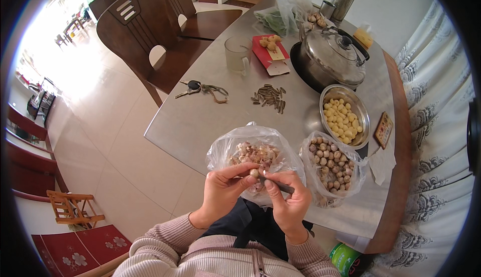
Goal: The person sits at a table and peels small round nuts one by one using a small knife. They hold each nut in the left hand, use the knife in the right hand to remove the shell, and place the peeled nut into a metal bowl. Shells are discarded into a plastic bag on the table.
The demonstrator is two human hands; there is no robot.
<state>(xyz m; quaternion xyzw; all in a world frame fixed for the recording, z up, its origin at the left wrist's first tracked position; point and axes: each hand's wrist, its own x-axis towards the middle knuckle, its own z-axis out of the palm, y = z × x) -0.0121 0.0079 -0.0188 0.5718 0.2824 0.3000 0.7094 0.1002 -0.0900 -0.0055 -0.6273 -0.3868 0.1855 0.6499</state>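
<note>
My left hand (230, 190) pinches a small round garlic bulb (254, 173) between thumb and fingertips. My right hand (288, 198) holds a small dark-handled tool (282, 186), probably a knife, its tip against the bulb. Below and behind both hands, a clear plastic bag (221, 145) lies open with papery garlic skins (259, 153) in it. To its right, another plastic bag (357, 186) holds several unpeeled round garlic bulbs (330, 158). Beyond that bag, a steel bowl (366, 117) contains pale peeled garlic (340, 119).
On the metal-topped table (188, 126) lie keys (193, 87), sunflower seeds (269, 97), a glass mug (238, 57) and ginger (269, 42) on a red box (263, 57). A large steel kettle (330, 62) stands behind the bowl. Wooden chairs (150, 40) stand at the table's left.
</note>
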